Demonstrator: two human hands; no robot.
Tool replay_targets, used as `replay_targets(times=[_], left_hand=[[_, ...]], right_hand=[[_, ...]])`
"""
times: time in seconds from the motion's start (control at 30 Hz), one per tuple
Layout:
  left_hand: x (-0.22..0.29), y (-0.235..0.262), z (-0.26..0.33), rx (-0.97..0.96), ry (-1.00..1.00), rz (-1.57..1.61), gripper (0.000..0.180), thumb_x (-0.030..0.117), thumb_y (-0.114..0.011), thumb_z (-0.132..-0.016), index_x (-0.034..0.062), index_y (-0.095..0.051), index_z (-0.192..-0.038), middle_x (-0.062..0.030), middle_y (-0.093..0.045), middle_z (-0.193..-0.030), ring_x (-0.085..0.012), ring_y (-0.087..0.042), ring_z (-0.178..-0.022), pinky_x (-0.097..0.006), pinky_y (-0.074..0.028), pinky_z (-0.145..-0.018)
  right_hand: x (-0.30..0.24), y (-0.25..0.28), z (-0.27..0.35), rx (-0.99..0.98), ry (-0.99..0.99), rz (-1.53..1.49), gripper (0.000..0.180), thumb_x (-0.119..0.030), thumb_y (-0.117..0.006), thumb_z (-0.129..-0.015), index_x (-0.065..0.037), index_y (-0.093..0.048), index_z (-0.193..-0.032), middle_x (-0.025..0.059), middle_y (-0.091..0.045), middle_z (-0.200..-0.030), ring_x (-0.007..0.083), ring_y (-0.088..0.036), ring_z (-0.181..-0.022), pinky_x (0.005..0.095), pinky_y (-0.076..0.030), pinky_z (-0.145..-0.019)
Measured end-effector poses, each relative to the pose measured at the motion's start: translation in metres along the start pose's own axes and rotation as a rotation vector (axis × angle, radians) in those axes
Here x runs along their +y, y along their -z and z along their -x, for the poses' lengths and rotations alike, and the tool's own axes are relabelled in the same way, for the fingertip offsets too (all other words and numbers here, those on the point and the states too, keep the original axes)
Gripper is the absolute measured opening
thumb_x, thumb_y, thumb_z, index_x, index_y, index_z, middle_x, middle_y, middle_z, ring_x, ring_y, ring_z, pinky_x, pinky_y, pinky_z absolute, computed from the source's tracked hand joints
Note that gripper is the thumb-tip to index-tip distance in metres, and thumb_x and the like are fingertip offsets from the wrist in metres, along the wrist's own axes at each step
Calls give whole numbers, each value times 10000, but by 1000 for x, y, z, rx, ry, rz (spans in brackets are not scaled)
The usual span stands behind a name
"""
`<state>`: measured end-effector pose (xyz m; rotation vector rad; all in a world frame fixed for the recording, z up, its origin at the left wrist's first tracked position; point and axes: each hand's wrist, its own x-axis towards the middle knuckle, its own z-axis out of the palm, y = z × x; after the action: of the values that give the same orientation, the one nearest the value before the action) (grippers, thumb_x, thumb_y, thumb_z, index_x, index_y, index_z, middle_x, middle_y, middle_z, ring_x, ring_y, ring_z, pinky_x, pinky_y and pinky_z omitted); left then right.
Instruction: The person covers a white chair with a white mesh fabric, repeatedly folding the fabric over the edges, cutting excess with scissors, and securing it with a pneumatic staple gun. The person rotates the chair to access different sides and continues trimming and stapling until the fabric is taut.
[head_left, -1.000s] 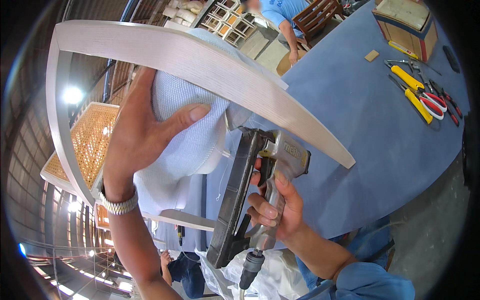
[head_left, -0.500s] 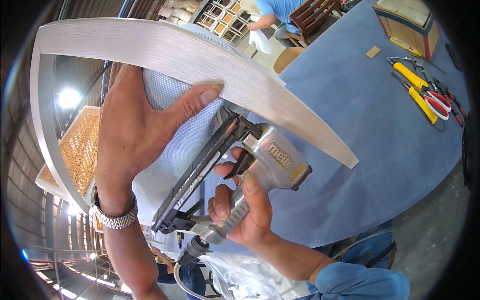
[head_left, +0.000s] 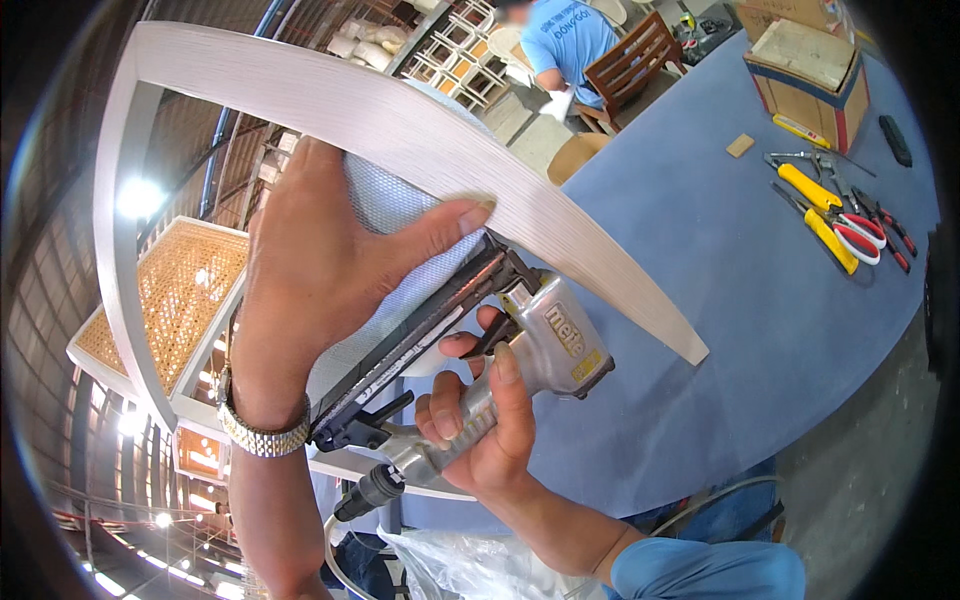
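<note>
My left hand [head_left: 320, 265], a metal-band watch [head_left: 265, 438] at its wrist, grips a pale, wood-grained furniture frame [head_left: 400, 130]. Its thumb presses on the curved rail, and the other fingers are hidden behind. Grey-blue woven mesh [head_left: 385, 195] shows inside the frame. In my right hand [head_left: 480, 425] is a silver and black pneumatic staple gun [head_left: 560, 335], fingers wrapped round its handle. The index finger is by the trigger. The gun's nose lies close under the left thumb at the rail's inner edge; whether it touches cannot be made out. An air hose [head_left: 333, 550] runs from the handle's base.
A blue-grey covered table [head_left: 680, 400] spreads to the right. On it lie yellow-handled tools [head_left: 815, 190], red-and-white-handled pliers [head_left: 860, 238], a small wood piece [head_left: 740, 146] and a cardboard box [head_left: 808, 80]. Cane panels [head_left: 190, 280] stand at left. A co-worker [head_left: 565, 45] sits beyond the table.
The frame and my left hand have shifted right in the picture. The staple gun's nose has come nearer the left thumb. The co-worker beyond the table has moved.
</note>
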<state>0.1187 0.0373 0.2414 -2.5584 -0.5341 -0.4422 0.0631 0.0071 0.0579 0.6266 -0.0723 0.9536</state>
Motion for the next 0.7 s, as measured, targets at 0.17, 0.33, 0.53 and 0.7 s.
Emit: replay_targets(times=[0.17,0.33,0.53,0.7], left_hand=[[6,2,-6,17,36,7,782,468,-857,-724,-26,-555,-1250,-211,-663,-1153,-337,-640,-1108,-425,-484,-949],[1,-1,-2,21,61,-70,810,478,-863,-710,-25,-546,-1260,-214,-660,-1152,-350,-637,-1112,-433,-487,-949],[-1,-3,-5,101,6,-24,858,580,-832,-683,-51,-570,-1202,-251,-645,-1089,-409,-661,-988,-472,-533,-830],[5,3,-6,59,60,-6,861,552,-847,-684,-39,-554,-1237,-235,-653,-1122,-379,-654,-1049,-456,-516,-884]], right_hand=[[-7,-15,-7,47,47,55,389,-383,-451,-1042,-210,-435,-1390,-15,-611,-1153,69,-476,-549,274,-426,-522],[-6,-11,-7,23,23,13,378,-364,-460,-1042,-204,-439,-1383,-5,-620,-1128,73,-483,-541,268,-426,-512],[-9,-9,-6,21,21,38,380,-361,-470,-1038,-203,-437,-1382,8,-627,-1131,71,-492,-551,276,-439,-524],[-11,-10,-6,39,-2,33,364,-355,-487,-1032,-207,-446,-1362,12,-627,-1117,70,-490,-546,277,-431,-527]])
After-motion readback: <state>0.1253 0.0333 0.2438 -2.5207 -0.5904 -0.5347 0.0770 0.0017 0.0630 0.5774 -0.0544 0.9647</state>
